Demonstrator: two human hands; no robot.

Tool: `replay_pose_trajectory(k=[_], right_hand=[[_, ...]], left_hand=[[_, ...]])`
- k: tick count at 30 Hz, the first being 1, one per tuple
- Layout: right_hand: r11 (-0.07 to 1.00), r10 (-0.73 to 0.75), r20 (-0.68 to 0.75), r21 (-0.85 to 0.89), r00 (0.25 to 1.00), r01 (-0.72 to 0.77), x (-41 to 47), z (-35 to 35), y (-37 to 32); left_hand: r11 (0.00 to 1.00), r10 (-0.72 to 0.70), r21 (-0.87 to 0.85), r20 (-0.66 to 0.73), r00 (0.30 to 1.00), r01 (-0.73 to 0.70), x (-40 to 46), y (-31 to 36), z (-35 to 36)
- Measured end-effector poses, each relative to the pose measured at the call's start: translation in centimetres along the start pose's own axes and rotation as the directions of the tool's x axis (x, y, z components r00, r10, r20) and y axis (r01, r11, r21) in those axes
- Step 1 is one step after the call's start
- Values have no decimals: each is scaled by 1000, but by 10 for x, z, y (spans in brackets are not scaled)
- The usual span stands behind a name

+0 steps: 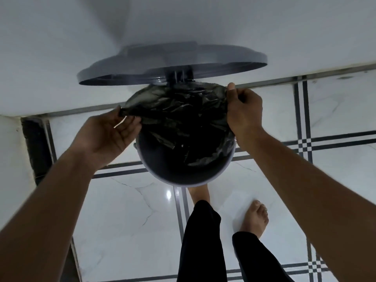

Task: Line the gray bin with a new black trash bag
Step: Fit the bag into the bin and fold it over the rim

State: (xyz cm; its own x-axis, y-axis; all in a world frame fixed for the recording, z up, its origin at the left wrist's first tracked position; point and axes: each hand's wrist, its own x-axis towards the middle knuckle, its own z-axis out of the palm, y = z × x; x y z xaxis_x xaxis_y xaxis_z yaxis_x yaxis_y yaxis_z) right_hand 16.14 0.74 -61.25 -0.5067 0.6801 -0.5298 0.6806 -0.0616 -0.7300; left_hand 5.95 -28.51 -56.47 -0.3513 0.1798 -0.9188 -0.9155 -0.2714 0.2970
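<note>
A round gray bin (162,176) stands on the floor below me, its gray lid (173,62) tipped up and open at the far side. A black trash bag (179,110) hangs into the bin, crumpled inside, with its mouth stretched over the far part of the rim. My left hand (109,131) pinches the bag's edge at the left side of the bin. My right hand (244,110) grips the bag's edge at the right side, pulling it over the rim. The near rim is bare, with no bag over it.
The bin stands against a white wall (183,21). White marble floor tiles (130,216) with dark stripes lie all around. My bare feet, one (254,218) right of the bin and one (200,194) at its base, stand just in front. A dark gap (36,147) runs along the left.
</note>
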Motion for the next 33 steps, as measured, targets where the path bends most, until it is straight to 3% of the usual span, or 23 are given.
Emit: replay_pose_trajectory(k=[3,5,8,10,12,14,15,17,19,22,24,28,33], right_hand=[[999,1,-29,-54,1000,-3,24,8,-1],[998,24,-44,-58,999,-27,39,11,1],[987,76,-36,-141,996,-81,53,7,8],[970,98,1,-226,995,-95,56,0,19],[948,111,49,-304,993,-91,54,-7,30],[937,120,86,-340,989,-84,49,-11,39],[937,134,93,-337,987,-95,46,-12,41],[939,182,90,-310,979,-146,38,-17,45],[937,239,100,-285,966,-203,29,-24,49],[926,308,102,-262,946,-273,7,-35,51],[920,311,91,-279,946,-276,-12,-44,49],[887,305,65,-384,950,-259,-47,-59,54],[857,495,154,-250,855,-450,-69,-70,69]], left_hand=[[995,26,-95,-16,1000,-28,14,14,7],[998,29,-48,-26,999,-30,25,21,12],[989,-29,142,-120,992,46,44,24,12],[929,-33,353,-220,975,111,58,18,4],[683,77,713,-290,954,161,65,7,-8],[389,201,904,-269,942,175,65,-6,-15],[375,205,908,-280,938,189,65,-12,-21],[534,124,815,-341,932,227,62,-22,-35],[717,-49,642,-340,939,270,53,-30,-47],[873,-225,373,-262,938,314,37,-37,-63],[899,-251,301,-244,937,319,26,-41,-74],[872,-260,350,-260,930,342,5,-53,-91],[977,-195,43,-225,954,210,-6,-57,-86]])
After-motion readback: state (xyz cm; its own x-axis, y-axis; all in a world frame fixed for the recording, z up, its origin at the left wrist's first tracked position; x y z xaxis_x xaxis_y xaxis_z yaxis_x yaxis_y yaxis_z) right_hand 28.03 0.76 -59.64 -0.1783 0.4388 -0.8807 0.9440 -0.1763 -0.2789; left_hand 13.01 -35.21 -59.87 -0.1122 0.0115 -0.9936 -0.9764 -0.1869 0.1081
